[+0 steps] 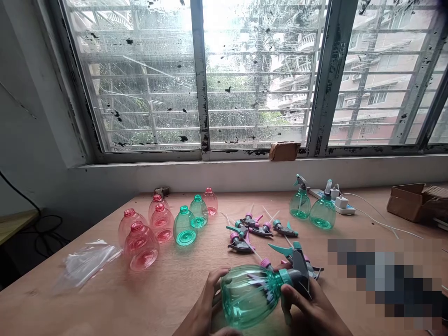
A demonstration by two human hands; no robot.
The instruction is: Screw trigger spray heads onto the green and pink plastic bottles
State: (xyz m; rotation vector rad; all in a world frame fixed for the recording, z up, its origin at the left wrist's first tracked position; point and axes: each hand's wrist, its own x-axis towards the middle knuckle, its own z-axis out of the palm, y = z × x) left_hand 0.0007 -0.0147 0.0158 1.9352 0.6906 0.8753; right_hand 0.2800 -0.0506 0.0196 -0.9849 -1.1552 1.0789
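A clear green spray bottle (pixel 245 298) lies tilted on its side between my hands, close to the front of the table. My left hand (pixel 206 301) is closed around its body near the base. At the neck, my right hand (pixel 315 305) grips the grey trigger spray head (pixel 299 268), whose teal trigger points up and left; the head sits on the bottle's neck. Just beyond lie several loose spray heads (pixel 241 245) in grey with pink or teal parts, with thin white tubes. Part of this pile is hidden behind the bottle and my right hand.
Several open pink bottles (pixel 142 247) and two open green bottles (pixel 185 227) stand at left, beside a clear plastic bag (pixel 87 263). Two green bottles with spray heads (pixel 322 212) stand at back right, near a power strip (pixel 345 208) and a cardboard box (pixel 408 205). A blurred patch covers the right.
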